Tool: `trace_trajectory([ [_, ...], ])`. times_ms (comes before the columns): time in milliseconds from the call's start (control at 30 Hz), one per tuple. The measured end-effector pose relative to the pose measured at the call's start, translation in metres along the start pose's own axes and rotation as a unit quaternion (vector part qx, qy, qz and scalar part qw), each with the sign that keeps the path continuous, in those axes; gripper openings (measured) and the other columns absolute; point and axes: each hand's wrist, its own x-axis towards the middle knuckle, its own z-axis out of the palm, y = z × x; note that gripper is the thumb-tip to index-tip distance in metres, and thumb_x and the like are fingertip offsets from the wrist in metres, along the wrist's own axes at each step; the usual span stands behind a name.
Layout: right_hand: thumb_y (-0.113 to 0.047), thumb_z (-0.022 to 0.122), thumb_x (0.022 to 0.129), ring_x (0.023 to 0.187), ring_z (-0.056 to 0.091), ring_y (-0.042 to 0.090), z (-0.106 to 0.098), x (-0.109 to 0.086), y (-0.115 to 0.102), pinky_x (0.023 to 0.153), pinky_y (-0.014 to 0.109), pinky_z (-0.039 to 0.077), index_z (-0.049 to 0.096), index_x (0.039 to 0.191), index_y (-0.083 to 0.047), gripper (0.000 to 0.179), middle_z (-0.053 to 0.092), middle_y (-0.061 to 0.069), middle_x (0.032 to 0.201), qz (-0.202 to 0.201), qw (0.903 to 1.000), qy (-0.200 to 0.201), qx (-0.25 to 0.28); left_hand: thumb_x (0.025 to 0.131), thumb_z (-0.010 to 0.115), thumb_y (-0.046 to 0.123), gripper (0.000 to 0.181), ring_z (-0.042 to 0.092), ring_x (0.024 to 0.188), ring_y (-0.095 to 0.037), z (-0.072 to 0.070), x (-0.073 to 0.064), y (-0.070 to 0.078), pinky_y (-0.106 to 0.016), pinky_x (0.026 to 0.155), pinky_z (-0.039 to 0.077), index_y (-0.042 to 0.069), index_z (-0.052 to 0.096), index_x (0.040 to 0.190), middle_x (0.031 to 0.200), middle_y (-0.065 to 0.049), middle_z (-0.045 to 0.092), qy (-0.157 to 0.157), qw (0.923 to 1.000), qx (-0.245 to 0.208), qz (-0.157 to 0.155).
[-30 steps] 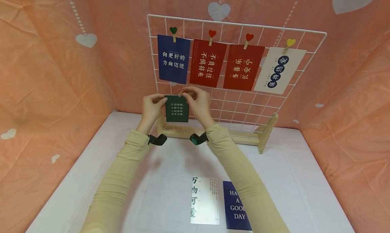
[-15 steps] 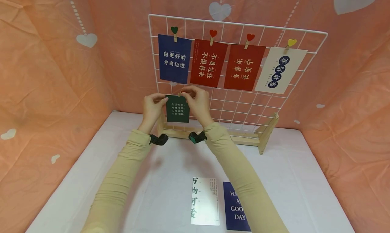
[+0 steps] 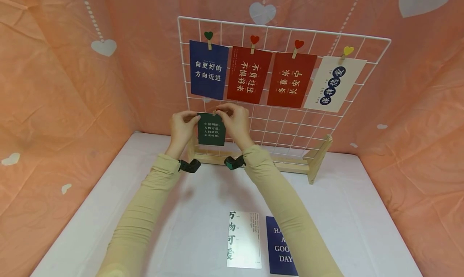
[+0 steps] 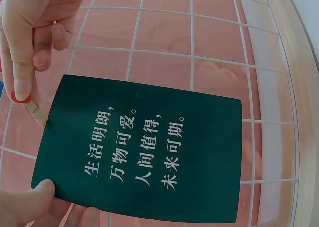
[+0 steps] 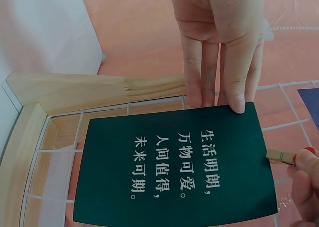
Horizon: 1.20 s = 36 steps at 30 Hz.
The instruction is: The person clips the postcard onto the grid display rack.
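A dark green card [image 3: 212,139] with white lettering stands upright against the white wire grid [image 3: 277,126], below the hung cards. My left hand [image 3: 181,129] pinches its upper left corner, thumb on the printed face and fingers behind. At the card's top edge, my right hand [image 3: 236,123] pinches a small wooden clothespin [image 5: 281,157] with a red heart on it. In the left wrist view the clothespin's [image 4: 36,112] tip meets the card's edge. Whether it also grips a wire is hidden.
Above, a blue card [image 3: 208,87], two red cards [image 3: 250,77] and a white card [image 3: 344,83] hang from heart clothespins. A wooden base [image 3: 290,165] supports the grid. A silvery card [image 3: 246,240] and a blue card [image 3: 279,244], partly behind my right sleeve, lie on the white table [image 3: 195,228].
Both hands keep their hold on the green card and the clothespin. Only a very slight shift of the whole view shows.
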Motion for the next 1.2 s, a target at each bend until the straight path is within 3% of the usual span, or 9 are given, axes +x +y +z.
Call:
trace_trajectory([
  [333,-0.012,0.070,0.088,0.066,0.061,0.007,0.0034,0.0008,-0.0015,0.058,0.021,0.051,0.076,0.096,-0.005,0.012,0.072,0.001,0.086,-0.007,0.9989,-0.008,-0.047,0.087,0.071,0.008,0.016,0.067,0.079,-0.028,0.0007,-0.0002,-0.0010,-0.026,0.064,0.053,-0.002,0.073,0.099,0.090,-0.019,0.070,0.002,1.0000,-0.005,-0.005],
  [733,-0.018,0.069,0.090,0.070,0.063,0.008,0.0044,0.0044,-0.0049,0.059,0.019,0.050,0.076,0.097,-0.009,0.013,0.072,-0.001,0.086,-0.018,0.9931,-0.030,-0.112,0.089,0.068,0.006,0.016,0.067,0.080,-0.029,0.0019,-0.0011,0.0000,-0.030,0.068,0.056,-0.005,0.071,0.100,0.092,-0.021,0.069,0.003,0.9995,-0.028,-0.012],
  [1200,-0.018,0.068,0.090,0.071,0.065,0.009,0.0064,0.0063,-0.0063,0.061,0.019,0.051,0.076,0.098,-0.009,0.015,0.072,0.000,0.087,-0.022,0.9919,-0.044,-0.118,0.089,0.068,0.006,0.013,0.067,0.084,-0.026,0.0033,-0.0022,-0.0020,-0.030,0.071,0.057,-0.003,0.070,0.098,0.093,-0.019,0.069,0.024,0.9981,-0.046,-0.034],
])
